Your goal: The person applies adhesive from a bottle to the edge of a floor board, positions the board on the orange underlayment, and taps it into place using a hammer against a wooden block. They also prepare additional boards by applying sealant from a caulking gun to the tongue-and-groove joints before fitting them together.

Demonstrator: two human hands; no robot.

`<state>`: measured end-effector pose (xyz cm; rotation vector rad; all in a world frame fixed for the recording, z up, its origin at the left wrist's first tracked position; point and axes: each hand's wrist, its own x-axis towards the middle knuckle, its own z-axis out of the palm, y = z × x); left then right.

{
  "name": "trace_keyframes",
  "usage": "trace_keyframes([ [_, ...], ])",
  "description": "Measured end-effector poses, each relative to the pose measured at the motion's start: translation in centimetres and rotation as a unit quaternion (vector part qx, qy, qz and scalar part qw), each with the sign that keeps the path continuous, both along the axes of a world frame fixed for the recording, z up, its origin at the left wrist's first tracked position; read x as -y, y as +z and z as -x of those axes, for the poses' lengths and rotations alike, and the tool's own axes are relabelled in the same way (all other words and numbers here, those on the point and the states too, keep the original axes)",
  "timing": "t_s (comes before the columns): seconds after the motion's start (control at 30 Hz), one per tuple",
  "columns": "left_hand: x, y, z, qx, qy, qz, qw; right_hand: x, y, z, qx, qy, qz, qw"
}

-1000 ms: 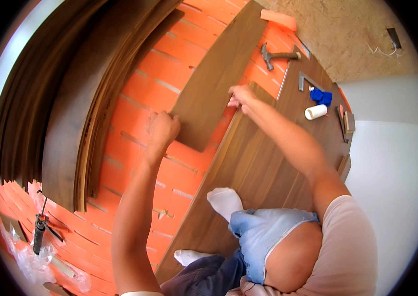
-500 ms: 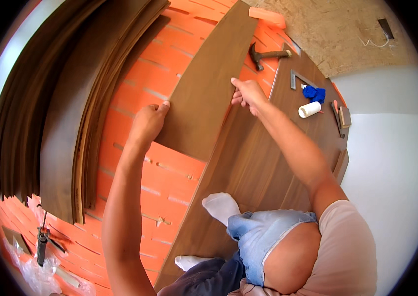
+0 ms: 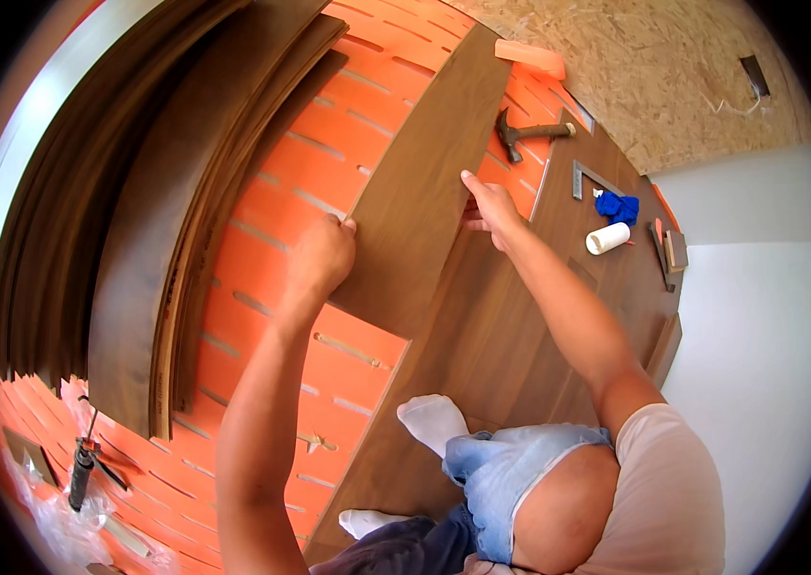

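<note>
A brown wood floorboard (image 3: 415, 206) lies between my two hands, slightly tilted, its near end over the orange slotted underlay (image 3: 271, 220). My left hand (image 3: 322, 254) grips its left long edge, thumb on top and fingers hidden beneath. On the right long edge, my right hand (image 3: 491, 211) holds it with the thumb on the upper face and the fingers curled under. Alongside its right edge runs the laid brown flooring (image 3: 491, 335), on which my socked feet rest. Whether the board's right edge touches that flooring I cannot tell.
Stacked floorboards (image 3: 161, 220) stand at the left. A caulking gun (image 3: 82, 471) lies by clear plastic at lower left. Beyond my right hand are a hammer (image 3: 530, 132), a metal square (image 3: 589, 179), a blue cloth (image 3: 617, 208) and a white bottle (image 3: 607, 239). A white wall (image 3: 750, 364) bounds the right.
Both hands and the board sit slightly lower and further right in view, as does most of the scene. The board's right edge has come down closer to the laid flooring. My grip stays the same.
</note>
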<state>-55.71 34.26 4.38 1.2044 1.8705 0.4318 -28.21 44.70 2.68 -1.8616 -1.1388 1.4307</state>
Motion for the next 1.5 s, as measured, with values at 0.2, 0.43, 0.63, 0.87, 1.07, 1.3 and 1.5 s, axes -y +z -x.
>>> trace_keyframes([
  [0.2,0.0,-1.7,-0.7,0.008,0.043,0.001,0.999,-1.9,-1.3,-0.2,-0.010,-0.007,0.019,1.000],
  [0.43,-0.6,-6.8,2.2,0.149,0.074,0.008,0.986,-2.5,2.7,4.2,-0.023,-0.003,-0.102,0.994],
  [0.63,-1.2,-6.7,3.0,0.289,0.082,0.039,0.953,-4.0,4.8,6.8,-0.008,0.037,-0.150,0.988],
  [0.87,-0.7,-10.3,5.6,0.554,0.031,0.131,0.822,-7.2,6.4,9.8,0.012,0.105,-0.093,0.990],
  [1.07,1.5,-11.1,2.3,0.786,0.012,0.096,0.611,-8.7,7.4,11.9,0.230,0.165,-0.159,0.946],
  [1.3,2.4,-11.9,2.4,0.637,0.050,0.024,0.769,-6.3,10.8,12.7,0.283,0.208,-0.233,0.907],
  [1.5,7.7,-6.1,7.6,0.298,0.097,-0.111,0.943,1.6,11.4,10.0,0.014,0.231,-0.189,0.954],
])
